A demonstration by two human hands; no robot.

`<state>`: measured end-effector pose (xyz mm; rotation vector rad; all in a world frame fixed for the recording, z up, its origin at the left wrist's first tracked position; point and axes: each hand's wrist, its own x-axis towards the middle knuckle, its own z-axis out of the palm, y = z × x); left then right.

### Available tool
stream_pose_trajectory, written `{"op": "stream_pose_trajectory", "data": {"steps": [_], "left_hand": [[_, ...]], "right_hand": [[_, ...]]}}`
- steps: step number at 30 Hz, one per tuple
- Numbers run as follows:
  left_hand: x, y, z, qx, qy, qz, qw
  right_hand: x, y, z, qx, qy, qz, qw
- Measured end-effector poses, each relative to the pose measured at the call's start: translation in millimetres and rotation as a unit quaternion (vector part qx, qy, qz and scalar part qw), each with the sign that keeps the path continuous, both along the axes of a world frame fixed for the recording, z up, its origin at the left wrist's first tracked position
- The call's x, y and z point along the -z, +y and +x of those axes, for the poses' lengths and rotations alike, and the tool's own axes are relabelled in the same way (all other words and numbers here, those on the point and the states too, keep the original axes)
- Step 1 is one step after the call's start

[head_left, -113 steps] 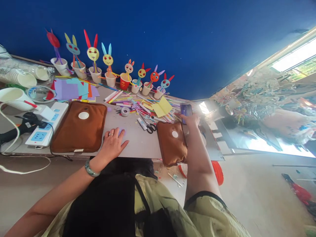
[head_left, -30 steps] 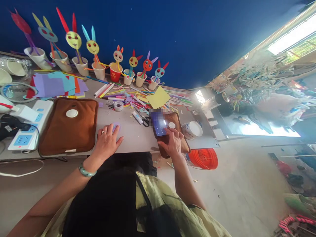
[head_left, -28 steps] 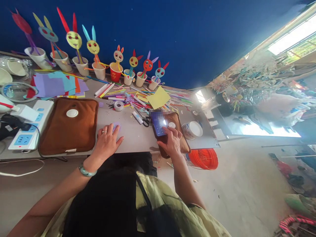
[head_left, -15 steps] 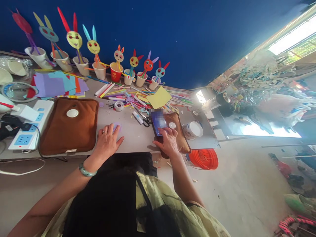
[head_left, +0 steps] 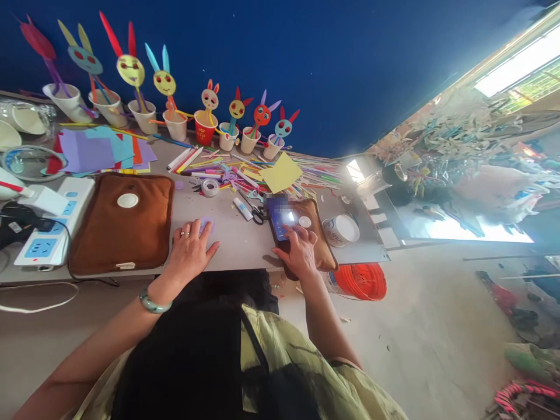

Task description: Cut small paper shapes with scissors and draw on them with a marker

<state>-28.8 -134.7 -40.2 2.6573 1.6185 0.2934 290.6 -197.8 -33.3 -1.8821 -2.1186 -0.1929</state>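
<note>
My left hand [head_left: 191,248] lies open on the table, its fingertips resting on a small purple paper piece [head_left: 209,226] that they partly cover. My right hand [head_left: 300,249] is over the lower part of a phone [head_left: 279,217] with a lit screen, a finger touching the glass and the thumb spread out to the side. The phone leans on the left part of a small brown hot-water bag [head_left: 321,239]. Just left of the phone are black-handled scissors [head_left: 257,214] and a small white box-like piece [head_left: 242,209]. A roll of clear tape [head_left: 210,187] sits farther back.
Paper cups [head_left: 175,125] holding rabbit-faced figures line the blue wall. Coloured paper sheets [head_left: 90,150], a larger brown hot-water bag [head_left: 125,224] and a power strip [head_left: 55,227] are at left. Pens and sticks lie along the back. A white tub [head_left: 343,230] and an orange bucket [head_left: 363,282] are right.
The fingers of my right hand have shifted slightly on the phone screen. My left hand stays in place on the purple paper.
</note>
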Motion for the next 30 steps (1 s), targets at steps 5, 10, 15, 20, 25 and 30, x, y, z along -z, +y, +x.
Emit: {"op": "stream_pose_trajectory", "data": {"steps": [5, 10, 15, 20, 25, 30], "left_hand": [[-0.5, -0.2, -0.1, 0.003, -0.001, 0.001, 1.0], [1.3, 0.3, 0.0, 0.001, -0.01, -0.006, 1.0], [-0.5, 0.0, 0.6, 0.002, -0.019, -0.014, 1.0], [-2.6, 1.9, 1.5, 0.001, -0.009, -0.021, 1.0], [-2.1, 6.9, 1.4, 0.013, 0.013, -0.02, 1.0], [-0.9, 12.6, 0.9, 0.017, 0.01, -0.029, 0.999]], "right_hand": [[0.8, -1.1, 3.1, 0.027, 0.022, 0.029, 0.999], [0.6, 0.1, 4.2, 0.041, 0.032, 0.028, 0.998], [-1.6, -3.5, 3.7, 0.035, 0.043, 0.062, 0.997], [-5.5, -9.1, -3.0, 0.022, 0.065, 0.114, 0.991], [-12.5, -13.7, -26.7, -0.026, 0.093, 0.117, 0.988], [-11.3, -16.2, -56.3, -0.103, 0.111, 0.071, 0.986]]}}
